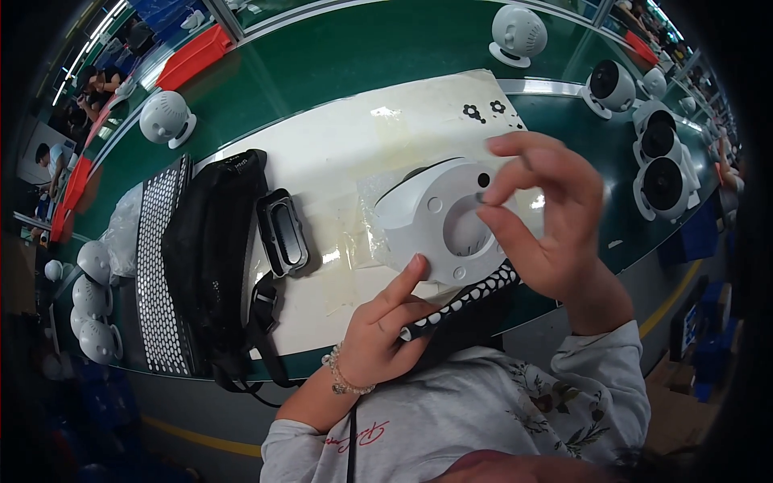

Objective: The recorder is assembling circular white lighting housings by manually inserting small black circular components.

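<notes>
A white rounded device (419, 221) lies on its side on the worktop, its ring-shaped base facing up toward me. One black round pad (483, 179) sits in the base; two other round recesses in it show white. My left hand (390, 330) grips a black sheet with white round spots (467, 299), while its index fingertip rests on the base's rim. Above the base, my right hand (551, 209) pinches a small dark piece, probably a round pad (481, 197), between thumb and index finger. The other right-hand fingers are curled and raised.
Left of the device lie an open black case (283, 233), a black pouch with straps (213, 258) and another spotted sheet (163, 274). Similar white devices stand at far left (167, 119), far right (518, 36) and right (664, 187). A pale board (322, 153) covers the green table.
</notes>
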### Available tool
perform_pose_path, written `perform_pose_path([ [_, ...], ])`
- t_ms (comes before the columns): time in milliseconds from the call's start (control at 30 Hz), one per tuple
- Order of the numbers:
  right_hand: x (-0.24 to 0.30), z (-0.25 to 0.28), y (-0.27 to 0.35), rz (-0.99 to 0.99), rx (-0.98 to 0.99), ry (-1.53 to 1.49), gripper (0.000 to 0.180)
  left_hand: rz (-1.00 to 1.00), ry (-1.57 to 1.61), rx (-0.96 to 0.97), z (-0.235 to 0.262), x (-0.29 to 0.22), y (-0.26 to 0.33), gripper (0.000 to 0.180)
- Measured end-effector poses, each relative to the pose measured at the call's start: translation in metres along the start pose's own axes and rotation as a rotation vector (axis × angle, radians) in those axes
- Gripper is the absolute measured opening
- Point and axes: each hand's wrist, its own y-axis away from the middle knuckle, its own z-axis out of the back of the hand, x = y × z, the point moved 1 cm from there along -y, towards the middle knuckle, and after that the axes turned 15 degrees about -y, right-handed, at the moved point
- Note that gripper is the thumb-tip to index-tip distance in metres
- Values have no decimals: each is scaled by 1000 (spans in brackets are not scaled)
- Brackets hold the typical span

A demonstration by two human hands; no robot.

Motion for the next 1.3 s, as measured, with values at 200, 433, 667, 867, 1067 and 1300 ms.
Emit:
perform_pose_path([
  [200,-8,-14,-8,-314,59,-277,49,37,35,23,0,1,1,36],
  [433,-10,-21,-2,-386,73,-234,48,56,51,50,2,0,1,35],
  [667,9,-12,1,-43,310,442,54,40,57,28,1,1,0,35],
  [867,-14,-1,16,-296,-311,-190,52,64,61,30,0,0,1,35],
  [1067,-28,2,4,-792,-272,-696,60,81,29,18,-2,1,2,33],
  [1300,-31,1,5,-735,-284,-755,60,71,43,25,-2,0,0,33],
])
